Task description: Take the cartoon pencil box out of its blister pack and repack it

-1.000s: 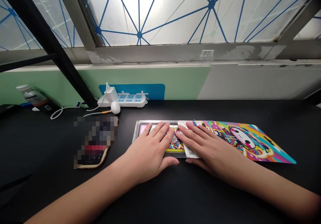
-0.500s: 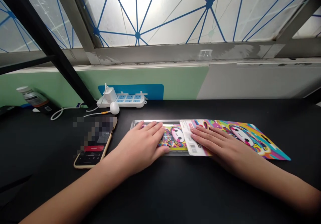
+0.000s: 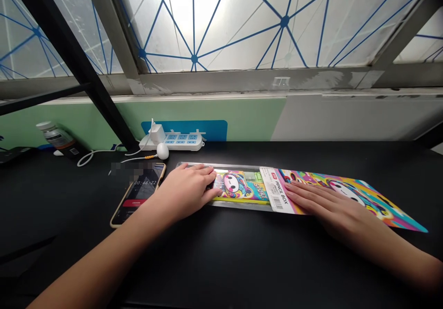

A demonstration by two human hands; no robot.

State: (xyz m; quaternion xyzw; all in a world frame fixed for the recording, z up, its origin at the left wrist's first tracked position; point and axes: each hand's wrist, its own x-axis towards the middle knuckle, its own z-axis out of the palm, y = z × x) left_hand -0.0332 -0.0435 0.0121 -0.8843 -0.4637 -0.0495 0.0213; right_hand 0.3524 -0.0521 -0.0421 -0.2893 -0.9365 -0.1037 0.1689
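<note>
Front and centre on the matte black table [image 3: 242,263], my left hand [image 3: 187,191] lies flat, fingers loose, pressing on the left end of the clear, glossy rectangular pencil box [image 3: 238,186], with nothing grasped. My right hand [image 3: 325,202], palm down and fingers straight, rests open on the slick, cartoon-printed card sleeve [image 3: 377,200] jutting from the box's right end. A smartphone [image 3: 136,198] sits just left, and a white power strip [image 3: 176,139] is far back by the wall.
</note>
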